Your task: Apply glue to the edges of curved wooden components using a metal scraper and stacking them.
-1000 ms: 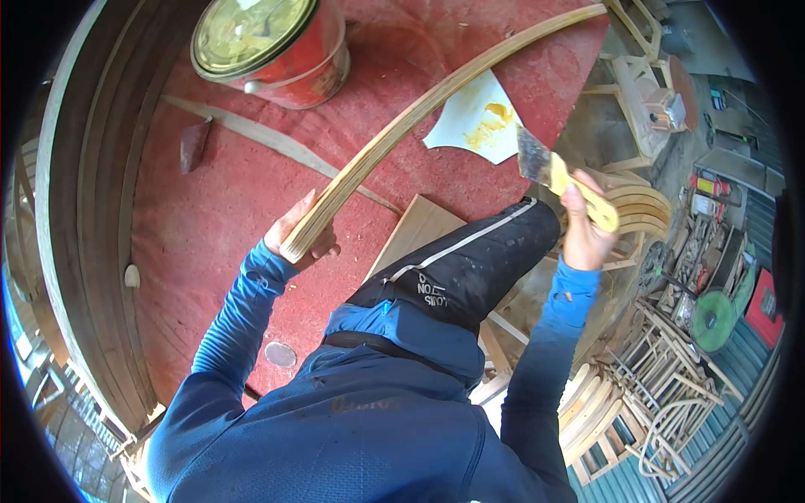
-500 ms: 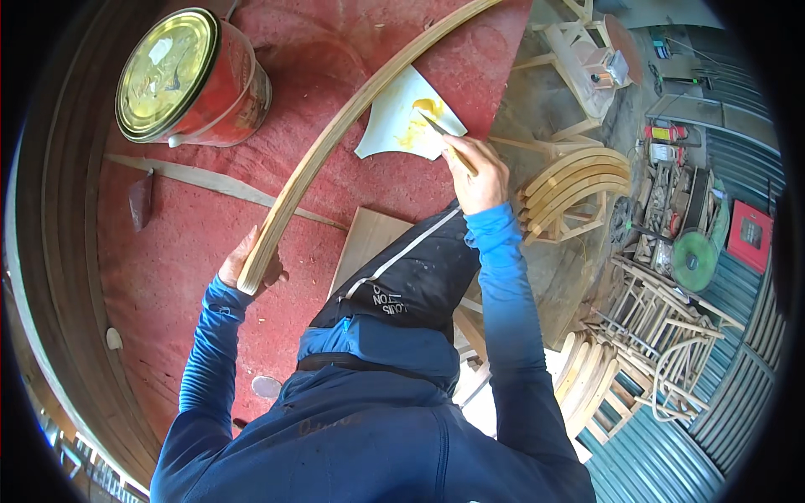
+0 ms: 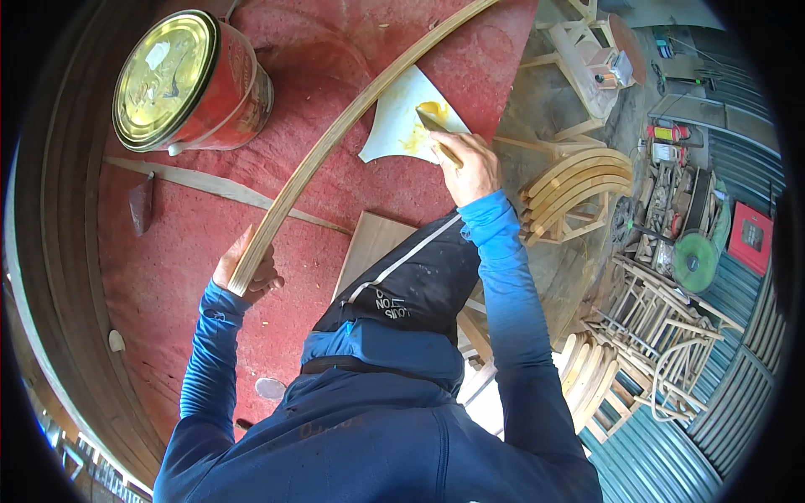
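Observation:
My left hand (image 3: 245, 261) is wrapped round the near end of a long curved wooden strip (image 3: 335, 134), which arcs up and away to the right past the top edge. In my right hand (image 3: 471, 170) is a putty knife (image 3: 446, 151), its blade on a white sheet (image 3: 392, 117). Yellow paste (image 3: 434, 109) is smeared on that sheet around the blade. The sheet lies on the red surface (image 3: 327, 189), partly behind the wooden strip.
A red lidded bucket (image 3: 239, 92) stands at the far left. A thin wooden offcut (image 3: 201, 178) and a pale board (image 3: 369, 239) lie on the red surface. Stacked curved wooden pieces (image 3: 579, 184) are at the right, with a green fan (image 3: 695, 261) beyond.
The putty knife has turned in my right hand, so its blade shows broader against the paste. My right hand has shifted slightly left. The strip's near end has moved a little left.

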{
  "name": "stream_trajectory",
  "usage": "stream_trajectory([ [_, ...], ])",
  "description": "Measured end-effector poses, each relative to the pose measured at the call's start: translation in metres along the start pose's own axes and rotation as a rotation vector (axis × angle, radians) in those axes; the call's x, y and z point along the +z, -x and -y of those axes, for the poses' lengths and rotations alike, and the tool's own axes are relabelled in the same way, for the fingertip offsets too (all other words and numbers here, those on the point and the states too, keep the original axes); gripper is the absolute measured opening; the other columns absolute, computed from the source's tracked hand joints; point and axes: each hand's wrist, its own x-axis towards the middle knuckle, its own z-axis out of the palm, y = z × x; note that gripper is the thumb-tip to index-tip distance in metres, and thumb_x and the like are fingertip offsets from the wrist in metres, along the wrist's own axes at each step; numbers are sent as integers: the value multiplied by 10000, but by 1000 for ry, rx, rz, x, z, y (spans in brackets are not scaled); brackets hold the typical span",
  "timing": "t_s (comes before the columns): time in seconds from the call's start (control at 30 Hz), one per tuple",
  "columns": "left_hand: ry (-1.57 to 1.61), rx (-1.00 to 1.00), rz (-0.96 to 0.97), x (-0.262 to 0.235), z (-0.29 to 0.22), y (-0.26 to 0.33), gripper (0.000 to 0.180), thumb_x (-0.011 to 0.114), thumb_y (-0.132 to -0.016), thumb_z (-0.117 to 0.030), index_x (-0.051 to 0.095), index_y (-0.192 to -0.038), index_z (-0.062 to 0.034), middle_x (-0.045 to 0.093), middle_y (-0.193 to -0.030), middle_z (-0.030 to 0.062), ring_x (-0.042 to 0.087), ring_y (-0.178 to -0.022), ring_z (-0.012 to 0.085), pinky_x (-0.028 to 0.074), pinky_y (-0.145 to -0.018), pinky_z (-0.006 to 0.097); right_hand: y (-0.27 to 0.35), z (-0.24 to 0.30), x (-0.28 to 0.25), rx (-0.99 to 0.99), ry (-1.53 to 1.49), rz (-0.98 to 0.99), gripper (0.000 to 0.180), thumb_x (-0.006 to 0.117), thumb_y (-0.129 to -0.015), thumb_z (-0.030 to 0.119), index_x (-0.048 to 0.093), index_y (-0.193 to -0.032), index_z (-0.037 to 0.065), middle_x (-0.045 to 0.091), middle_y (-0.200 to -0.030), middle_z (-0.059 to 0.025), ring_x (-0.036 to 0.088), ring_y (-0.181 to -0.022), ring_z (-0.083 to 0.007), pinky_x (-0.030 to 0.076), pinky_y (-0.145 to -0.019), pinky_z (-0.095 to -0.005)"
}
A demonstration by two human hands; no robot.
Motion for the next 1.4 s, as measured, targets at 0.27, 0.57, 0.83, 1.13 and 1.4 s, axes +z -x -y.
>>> stream_trajectory([
  [0.27,-15,-23,-124,26,19,15,566,431,-1012,-588,613,-879,-70,586,-545,126,570,-420,250,582,-767,467,2,11,-30,189,-364,-87,226,735,-907,55,713,-1122,-9,743,-1050,-108,697,-937,-144,544,-838,-264],
  [0.57,226,-105,31,42,43,23,546,449,-1010,-582,630,-891,-81,622,-593,111,586,-450,257,559,-777,478,37,25,-29,395,-637,-241,223,739,-917,72,716,-1121,-14,744,-1052,-106,688,-917,-136,547,-811,-255],
  [0.83,185,-89,18,38,50,21,553,432,-1018,-585,614,-874,-83,575,-524,120,556,-412,249,555,-774,451,17,37,-23,95,-328,-266,221,725,-897,17,710,-1115,-18,734,-1022,-146,713,-908,-222,558,-811,-316],
  [1.13,183,-90,4,45,50,21,539,438,-1019,-577,614,-897,-82,575,-526,121,555,-411,251,549,-788,459,16,43,3,-5,-198,-203,334,724,-823,-21,716,-1144,71,694,-1132,-129,681,-996,-311,561,-848,-383],
  [1.4,210,-79,54,44,48,21,526,439,-1033,-537,635,-887,-71,609,-559,116,566,-417,250,549,-783,459,34,39,0,-217,-3,31,408,702,-762,-18,710,-1159,75,661,-1211,-136,652,-1045,-327,546,-908,-404],
])
